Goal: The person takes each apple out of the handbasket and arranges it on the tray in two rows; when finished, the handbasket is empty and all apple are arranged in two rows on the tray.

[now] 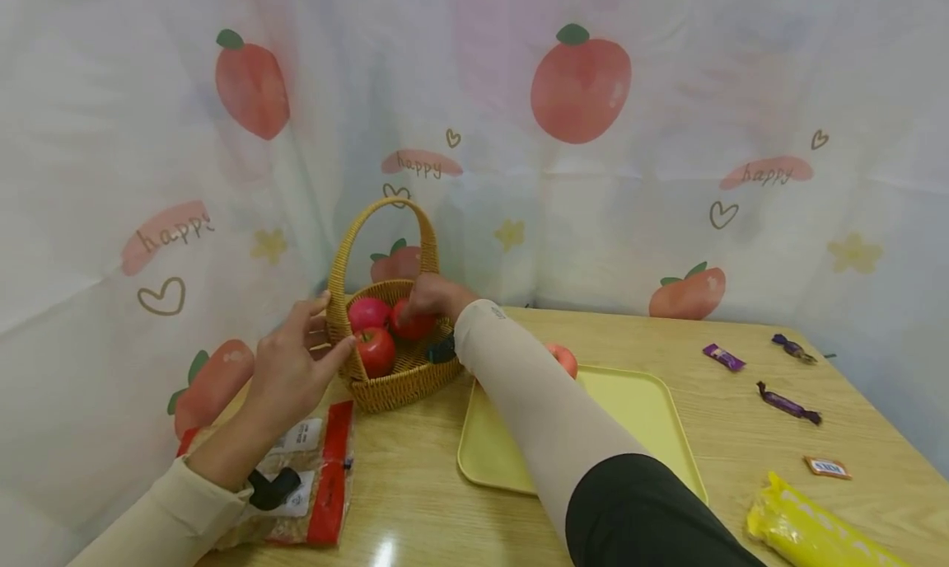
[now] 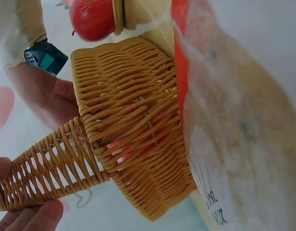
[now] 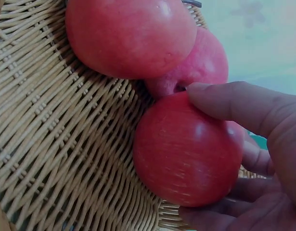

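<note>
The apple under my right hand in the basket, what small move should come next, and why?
Probably lift that apple straight up. The right hand already curls its fingers around it inside the basket, two more apples crowd beside it, and the left hand steadies the basket's side.

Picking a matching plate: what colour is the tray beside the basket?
Pale yellow; the tray shows best in the head view.

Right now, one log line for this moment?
right hand: grips apple in basket | left hand: steadies basket | tray: one apple
</note>
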Demonstrator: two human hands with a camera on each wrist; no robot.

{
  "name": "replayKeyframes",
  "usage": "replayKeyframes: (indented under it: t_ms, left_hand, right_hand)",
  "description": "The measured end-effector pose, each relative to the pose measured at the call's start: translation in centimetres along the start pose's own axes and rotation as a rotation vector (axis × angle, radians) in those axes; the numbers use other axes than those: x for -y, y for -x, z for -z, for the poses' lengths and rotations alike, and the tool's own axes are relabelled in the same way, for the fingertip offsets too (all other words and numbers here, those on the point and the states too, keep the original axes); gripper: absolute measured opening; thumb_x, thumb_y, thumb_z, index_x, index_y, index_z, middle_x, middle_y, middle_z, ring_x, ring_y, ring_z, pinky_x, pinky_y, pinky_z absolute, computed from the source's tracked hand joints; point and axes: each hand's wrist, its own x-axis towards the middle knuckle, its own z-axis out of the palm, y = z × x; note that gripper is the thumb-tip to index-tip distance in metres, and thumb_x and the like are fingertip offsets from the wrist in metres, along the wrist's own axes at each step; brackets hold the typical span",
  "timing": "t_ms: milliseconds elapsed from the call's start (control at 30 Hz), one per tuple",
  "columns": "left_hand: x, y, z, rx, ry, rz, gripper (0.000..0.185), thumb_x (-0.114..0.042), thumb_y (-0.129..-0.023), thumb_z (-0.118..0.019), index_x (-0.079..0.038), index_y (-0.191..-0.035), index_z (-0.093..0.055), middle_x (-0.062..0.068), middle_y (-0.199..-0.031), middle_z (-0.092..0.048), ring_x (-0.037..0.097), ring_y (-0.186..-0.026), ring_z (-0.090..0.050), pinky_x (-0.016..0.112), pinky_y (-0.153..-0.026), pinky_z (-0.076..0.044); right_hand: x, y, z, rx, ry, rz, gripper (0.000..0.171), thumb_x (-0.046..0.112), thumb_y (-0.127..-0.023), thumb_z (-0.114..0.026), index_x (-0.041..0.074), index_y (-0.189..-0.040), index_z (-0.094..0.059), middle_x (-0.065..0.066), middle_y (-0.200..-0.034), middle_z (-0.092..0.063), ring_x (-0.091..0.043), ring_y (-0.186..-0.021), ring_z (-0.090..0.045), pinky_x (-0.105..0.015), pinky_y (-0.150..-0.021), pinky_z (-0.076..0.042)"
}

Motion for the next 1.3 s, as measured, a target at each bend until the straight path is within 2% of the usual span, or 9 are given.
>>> replayKeyframes:
  t_ms: [67,133,300,467,767,900,1000,1133,1300]
  left_hand:
    - [0.0,0.1,-0.1,0.004,0.001,0.004,0.065,-0.010,-0.091,-0.081,-0.002,-0.147,-0.049,0.031,-0.118,-0.071,0.044,-0.092,-0.077,0.053,-0.075,-0.063]
    - [0.0,0.1,-0.2,0.002,0.003,0.003,0.064,-0.010,-0.091,-0.081,-0.002,-0.146,-0.049,0.031,-0.118,-0.071,0.043,-0.092,-0.077,0.053,-0.075,-0.063]
    - [0.2,0.0,-0.4,-0.007,-0.002,-0.018,0.064,-0.009,-0.090,-0.081,-0.002,-0.146,-0.050,0.030,-0.116,-0.072,0.042,-0.090,-0.077,0.054,-0.074,-0.063]
    - [0.2,-0.1,-0.5,-0.001,-0.004,-0.018,0.065,-0.009,-0.091,-0.081,-0.002,-0.146,-0.049,0.029,-0.116,-0.072,0.043,-0.090,-0.077,0.054,-0.074,-0.063]
    - [0.1,-0.4,-0.6,0.004,-0.008,-0.028,0.066,-0.008,-0.090,-0.081,0.000,-0.147,-0.048,0.031,-0.117,-0.071,0.043,-0.090,-0.077,0.056,-0.074,-0.063]
    - [0.0,-0.4,-0.6,0.010,-0.008,-0.023,0.066,-0.009,-0.091,-0.081,-0.002,-0.147,-0.048,0.030,-0.118,-0.071,0.043,-0.091,-0.077,0.055,-0.075,-0.063]
    - [0.0,-0.3,-0.5,0.009,-0.007,-0.020,0.066,-0.010,-0.091,-0.081,-0.002,-0.148,-0.048,0.030,-0.118,-0.071,0.043,-0.091,-0.077,0.055,-0.075,-0.063]
    - [0.0,-0.2,-0.4,0.005,-0.002,-0.010,0.066,-0.011,-0.091,-0.081,-0.003,-0.148,-0.048,0.030,-0.118,-0.071,0.044,-0.092,-0.077,0.055,-0.076,-0.063]
    - [0.1,-0.1,0.0,0.001,-0.017,-0.001,0.069,-0.013,-0.091,-0.081,-0.003,-0.149,-0.047,0.032,-0.119,-0.070,0.046,-0.092,-0.076,0.057,-0.076,-0.062]
  right_hand:
    - [-0.3,-0.1,-0.2,0.016,-0.015,0.001,0.043,0.037,-0.086,-0.081,0.014,-0.064,-0.052,0.004,-0.066,-0.042,-0.014,-0.067,-0.044,-0.024,-0.062,-0.041]
    - [-0.5,-0.1,-0.2,0.007,-0.028,0.002,0.039,0.038,-0.085,-0.083,0.012,-0.072,-0.056,0.005,-0.070,-0.043,-0.014,-0.069,-0.045,-0.024,-0.063,-0.041]
    - [-0.9,0.4,-0.2,-0.020,-0.032,0.012,0.040,0.041,-0.083,-0.084,0.005,-0.095,-0.072,0.000,-0.089,-0.058,-0.016,-0.083,-0.052,-0.024,-0.071,-0.048]
    - [-1.1,0.7,-0.2,-0.012,-0.054,0.017,0.034,0.040,-0.083,-0.084,0.010,-0.084,-0.070,0.001,-0.083,-0.059,-0.016,-0.081,-0.054,-0.023,-0.068,-0.048]
    - [-1.4,1.0,-0.2,-0.028,-0.081,-0.003,0.038,0.042,-0.083,-0.084,0.014,-0.073,-0.059,0.003,-0.074,-0.054,-0.017,-0.074,-0.054,-0.025,-0.062,-0.050]
    - [-1.4,1.3,0.0,-0.022,-0.111,-0.015,0.043,0.042,-0.084,-0.082,0.015,-0.066,-0.053,0.003,-0.067,-0.048,-0.017,-0.069,-0.053,-0.033,-0.068,-0.058]
    - [-1.3,1.4,0.0,-0.023,-0.163,-0.035,0.041,0.042,-0.084,-0.082,0.014,-0.068,-0.056,0.003,-0.068,-0.050,-0.017,-0.068,-0.055,-0.040,-0.075,-0.062]
    - [-1.2,1.4,-0.1,-0.042,-0.222,-0.045,0.040,0.041,-0.083,-0.083,0.015,-0.066,-0.058,0.005,-0.063,-0.048,-0.014,-0.061,-0.050,-0.034,-0.064,-0.055]
    - [-1.1,1.4,-0.1,-0.058,-0.249,0.012,0.046,0.038,-0.086,-0.081,0.016,-0.060,-0.051,0.008,-0.054,-0.040,-0.012,-0.054,-0.040,-0.028,-0.055,-0.043]
